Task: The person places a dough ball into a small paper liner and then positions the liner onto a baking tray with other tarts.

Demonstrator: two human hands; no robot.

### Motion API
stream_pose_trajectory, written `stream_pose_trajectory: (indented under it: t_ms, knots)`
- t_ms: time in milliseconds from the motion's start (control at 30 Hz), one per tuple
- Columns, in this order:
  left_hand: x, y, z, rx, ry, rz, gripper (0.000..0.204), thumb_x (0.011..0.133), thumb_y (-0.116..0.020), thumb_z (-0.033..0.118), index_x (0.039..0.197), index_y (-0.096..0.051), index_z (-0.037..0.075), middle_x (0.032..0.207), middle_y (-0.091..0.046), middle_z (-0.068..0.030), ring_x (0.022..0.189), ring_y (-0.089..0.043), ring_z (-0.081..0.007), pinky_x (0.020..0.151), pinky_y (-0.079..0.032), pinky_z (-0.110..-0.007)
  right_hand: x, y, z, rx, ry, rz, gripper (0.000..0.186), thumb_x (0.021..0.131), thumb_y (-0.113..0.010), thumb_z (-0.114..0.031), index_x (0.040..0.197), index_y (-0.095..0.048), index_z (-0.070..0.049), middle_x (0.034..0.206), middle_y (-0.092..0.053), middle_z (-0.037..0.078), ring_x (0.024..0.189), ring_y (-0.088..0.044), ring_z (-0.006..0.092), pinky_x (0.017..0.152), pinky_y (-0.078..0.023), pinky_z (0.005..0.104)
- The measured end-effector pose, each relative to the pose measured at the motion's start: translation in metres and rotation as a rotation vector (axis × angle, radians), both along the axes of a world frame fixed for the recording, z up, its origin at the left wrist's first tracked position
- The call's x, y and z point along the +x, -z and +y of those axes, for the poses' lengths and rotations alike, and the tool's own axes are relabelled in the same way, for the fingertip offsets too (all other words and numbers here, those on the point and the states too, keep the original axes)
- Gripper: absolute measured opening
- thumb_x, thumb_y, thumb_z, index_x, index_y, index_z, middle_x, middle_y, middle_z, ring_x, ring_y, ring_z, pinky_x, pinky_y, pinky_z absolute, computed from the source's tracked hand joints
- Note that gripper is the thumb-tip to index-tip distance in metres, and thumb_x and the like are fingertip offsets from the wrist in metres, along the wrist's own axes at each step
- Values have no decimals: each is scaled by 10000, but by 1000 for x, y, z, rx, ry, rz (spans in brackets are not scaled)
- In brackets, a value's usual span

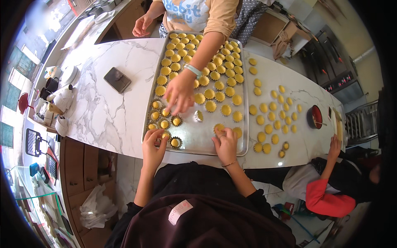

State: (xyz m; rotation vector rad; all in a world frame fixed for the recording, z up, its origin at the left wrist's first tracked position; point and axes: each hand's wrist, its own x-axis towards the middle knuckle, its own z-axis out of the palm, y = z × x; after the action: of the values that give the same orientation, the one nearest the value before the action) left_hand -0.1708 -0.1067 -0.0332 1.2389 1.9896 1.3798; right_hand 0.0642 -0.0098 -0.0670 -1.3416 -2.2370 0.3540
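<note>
A large metal baking tray [188, 148] lies in front of me. Fluted tart tins lined with yellow dough fill its far part. At its near left, several dark tart tins [175, 142] each hold a round dough ball. My left hand [153, 149] curls its thumb and fingers around a dark tart tin at the tray's near left corner, mostly hidden by the fingers. With its fingers closed, my right hand [226, 146] grips a yellow-lined tart tin [219, 128] near the tray's front right. An unlined silver tart tin [199, 116] sits between my hands, farther back.
Across the table, another person's hand [181, 93] reaches over the tray to the ball-filled tins. Yellow dough discs [273, 115] lie on the marble table at right, near a dark bowl [314, 117]. A phone [117, 79] lies at left. Another person stands at right.
</note>
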Motion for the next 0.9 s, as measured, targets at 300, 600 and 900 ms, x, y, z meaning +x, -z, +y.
stream_pose_trajectory:
  t_ms: [300,600,900]
  knots:
    - [-6,1,14,19,50,38,233,797,-652,39,1025,-634,-11,1013,-594,-94,808,-572,-162,630,-475,-253,1,9,3,-10,38,120,284,730,-696,-98,1006,-675,-39,987,-529,111,916,-486,304,814,-416,382]
    - [-8,5,17,-1,66,22,225,791,-664,61,1007,-640,1,999,-597,-85,805,-573,-169,627,-459,-267,-1,8,3,25,45,47,245,738,-687,-81,981,-691,-53,995,-533,108,916,-491,303,799,-427,376]
    - [-15,6,14,-42,167,255,306,708,-726,111,995,-649,35,997,-583,-89,879,-546,-249,728,-461,-341,2,10,7,73,39,0,248,742,-678,-71,989,-690,-57,1001,-535,102,881,-495,295,795,-421,384]
